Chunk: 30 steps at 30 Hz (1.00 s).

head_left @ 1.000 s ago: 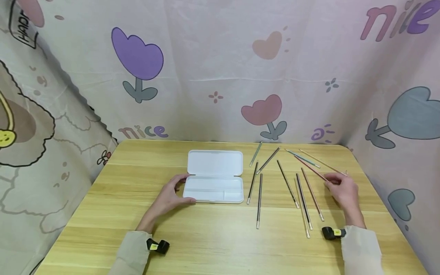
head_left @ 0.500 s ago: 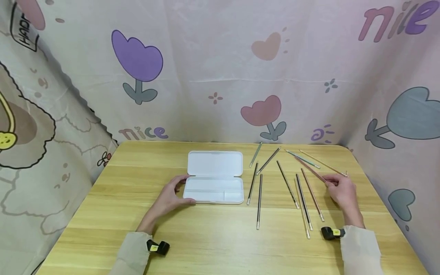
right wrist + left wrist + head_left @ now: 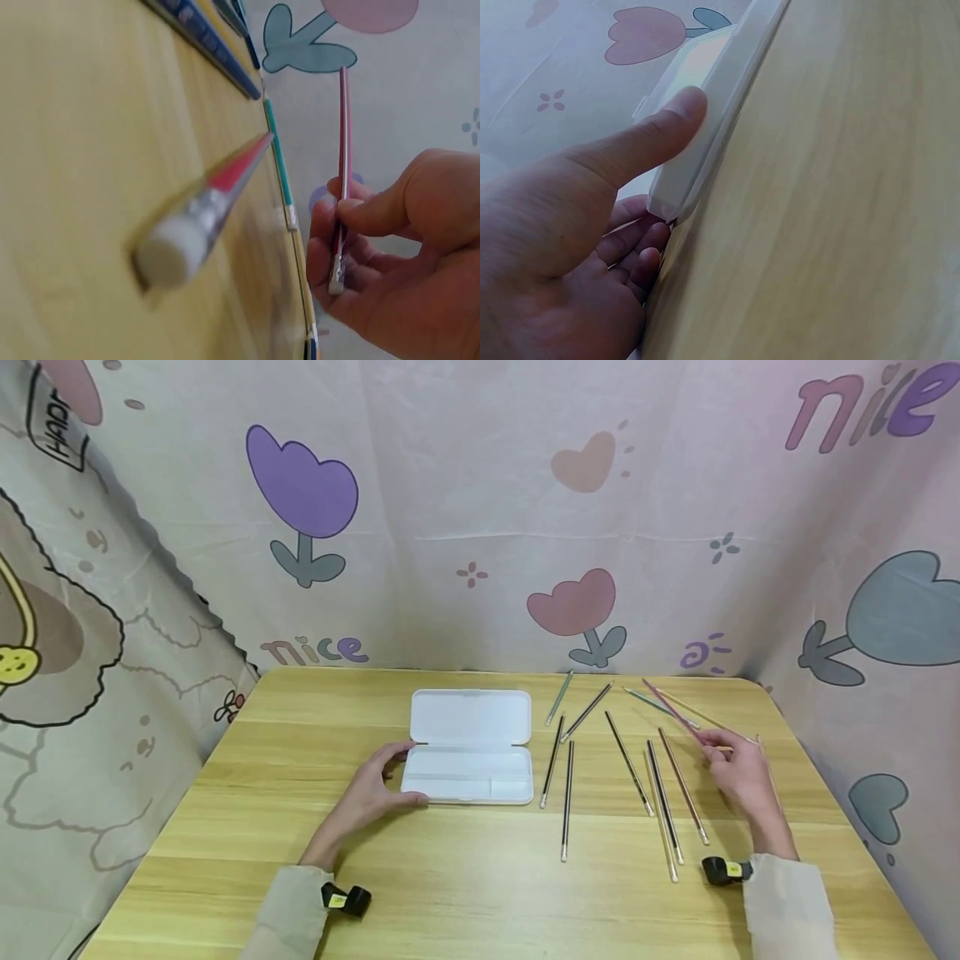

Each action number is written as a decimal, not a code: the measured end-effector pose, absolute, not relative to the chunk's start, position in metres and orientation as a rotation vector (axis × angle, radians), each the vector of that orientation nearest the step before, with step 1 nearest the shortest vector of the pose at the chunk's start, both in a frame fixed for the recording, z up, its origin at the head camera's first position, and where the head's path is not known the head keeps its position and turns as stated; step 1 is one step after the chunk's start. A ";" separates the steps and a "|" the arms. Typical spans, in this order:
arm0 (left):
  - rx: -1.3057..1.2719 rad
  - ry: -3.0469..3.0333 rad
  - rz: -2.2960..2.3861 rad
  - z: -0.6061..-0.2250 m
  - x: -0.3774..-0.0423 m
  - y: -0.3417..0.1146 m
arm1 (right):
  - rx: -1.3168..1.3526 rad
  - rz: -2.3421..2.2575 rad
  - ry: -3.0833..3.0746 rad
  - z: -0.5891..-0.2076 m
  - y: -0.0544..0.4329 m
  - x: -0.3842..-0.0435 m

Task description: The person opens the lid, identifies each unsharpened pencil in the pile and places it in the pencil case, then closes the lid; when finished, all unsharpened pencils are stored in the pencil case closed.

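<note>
An open white plastic pencil case (image 3: 468,717) lies on the table, its lid folded back flat and its compartments showing. My left hand (image 3: 375,783) grips its left end. In the left wrist view the thumb (image 3: 679,112) presses the case's near side (image 3: 676,176) while the other fingers curl at the corner. My right hand (image 3: 741,770) pinches a red pencil (image 3: 670,708), raised above the table and pointing away. In the right wrist view that pencil's white eraser (image 3: 337,286) sits low in the hand. Another red pencil (image 3: 682,785) lies just left of this hand.
Several pencils are scattered between case and right hand, among them a black one (image 3: 567,802) and a teal one (image 3: 559,697). A teal pencil (image 3: 651,703) and a yellow one (image 3: 701,710) lie at the back right. A printed cloth (image 3: 435,485) hangs behind the table.
The right hand has lifted the red pencil off the table and moved it slightly farther back. The left hand and the case have stayed in place.
</note>
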<state>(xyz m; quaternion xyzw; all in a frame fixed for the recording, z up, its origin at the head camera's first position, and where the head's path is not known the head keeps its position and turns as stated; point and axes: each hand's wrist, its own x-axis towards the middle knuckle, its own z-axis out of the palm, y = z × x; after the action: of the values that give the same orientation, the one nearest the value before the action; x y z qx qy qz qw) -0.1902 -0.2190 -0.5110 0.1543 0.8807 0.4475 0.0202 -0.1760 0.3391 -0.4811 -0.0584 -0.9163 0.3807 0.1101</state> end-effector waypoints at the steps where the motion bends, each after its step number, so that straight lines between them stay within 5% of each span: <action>1: 0.479 2.735 1.386 -0.511 -0.190 -0.219 | -0.155 1.155 -2.682 -0.480 0.337 -0.176; 30: 0.470 2.743 1.406 -0.512 -0.189 -0.216 | 0.249 1.336 -2.599 -0.470 0.217 -0.172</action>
<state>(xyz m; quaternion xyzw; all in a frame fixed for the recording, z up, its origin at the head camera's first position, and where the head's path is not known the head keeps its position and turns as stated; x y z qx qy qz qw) -0.1891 -0.2160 -0.5117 0.1508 0.8796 0.4509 0.0118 -0.1719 0.2167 -0.4698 0.0844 -0.8813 0.4530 0.1044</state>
